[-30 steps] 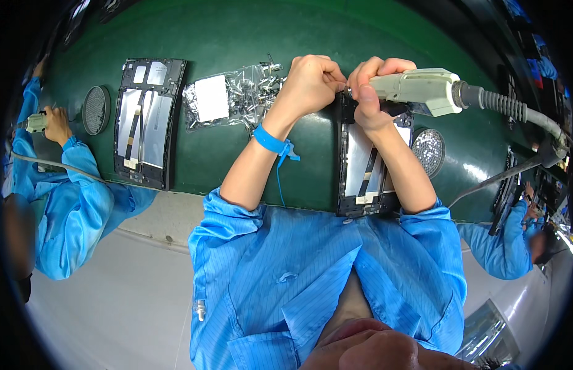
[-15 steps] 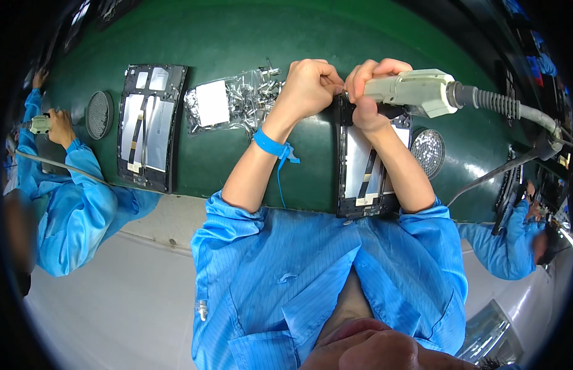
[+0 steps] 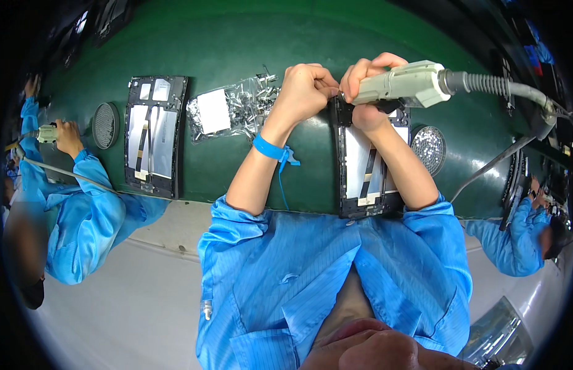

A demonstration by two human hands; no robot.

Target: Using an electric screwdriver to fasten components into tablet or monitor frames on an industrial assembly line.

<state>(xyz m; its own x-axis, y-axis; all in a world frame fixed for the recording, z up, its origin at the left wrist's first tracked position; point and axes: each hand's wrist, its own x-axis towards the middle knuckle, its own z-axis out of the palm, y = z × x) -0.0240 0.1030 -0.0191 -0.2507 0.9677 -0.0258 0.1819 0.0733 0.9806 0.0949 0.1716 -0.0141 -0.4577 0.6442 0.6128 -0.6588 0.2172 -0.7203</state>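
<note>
Though its thumb sits lower than before, my right hand grips the power screwdriver at the far end of the tablet; my left hand pinches, on what I can't tell.

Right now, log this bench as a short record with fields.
Right hand: gripping pale handheld tool
Left hand: fingertips pinched near tool's tip; contents unclear
Under right forearm: black-framed panel
Left side: clear bag of metal parts, second panel
Right of near panel: shiny round dish
Wrist strap: blue, left arm
</note>
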